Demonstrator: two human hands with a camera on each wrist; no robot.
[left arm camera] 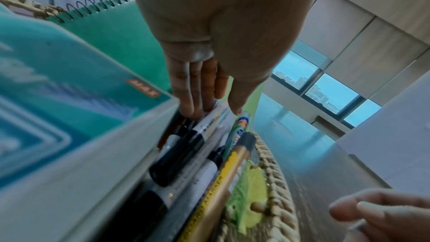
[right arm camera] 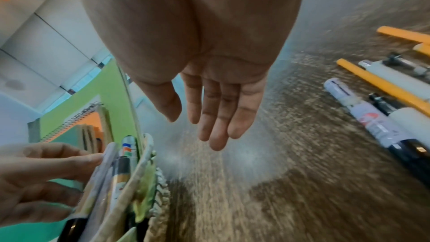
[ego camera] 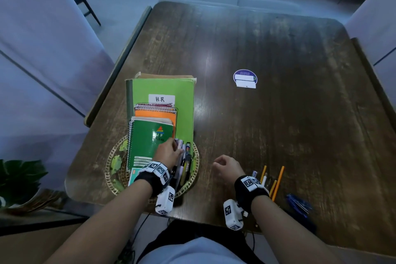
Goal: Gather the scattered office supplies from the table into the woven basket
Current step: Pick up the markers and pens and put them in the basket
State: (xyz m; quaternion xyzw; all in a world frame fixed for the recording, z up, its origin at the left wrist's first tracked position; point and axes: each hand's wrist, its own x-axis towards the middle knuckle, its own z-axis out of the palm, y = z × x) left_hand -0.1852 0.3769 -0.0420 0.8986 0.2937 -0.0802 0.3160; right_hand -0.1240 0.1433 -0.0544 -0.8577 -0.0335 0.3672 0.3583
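Bare forearms, no sleeves. Each wrist wears a black fabric band (ego camera: 150,180) ringed with white square-coded marker tiles (ego camera: 249,182). A white camera block (ego camera: 165,200) with black coded squares hangs under each wrist. Dark trousers, pale top.

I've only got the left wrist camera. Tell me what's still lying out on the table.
Observer: Orange pencils lie on the table just right of the right hand, outside the basket.
Operator: Check for anything else lying with them.
Observer: The right wrist view shows markers lying among those pencils.
Operator: Now look along the near edge.
Observer: Blue pens lie by the near right edge, apart from the pencils.
Operator: Report on the right hand.
Observer: It holds nothing; its fingers hang relaxed above bare wood.
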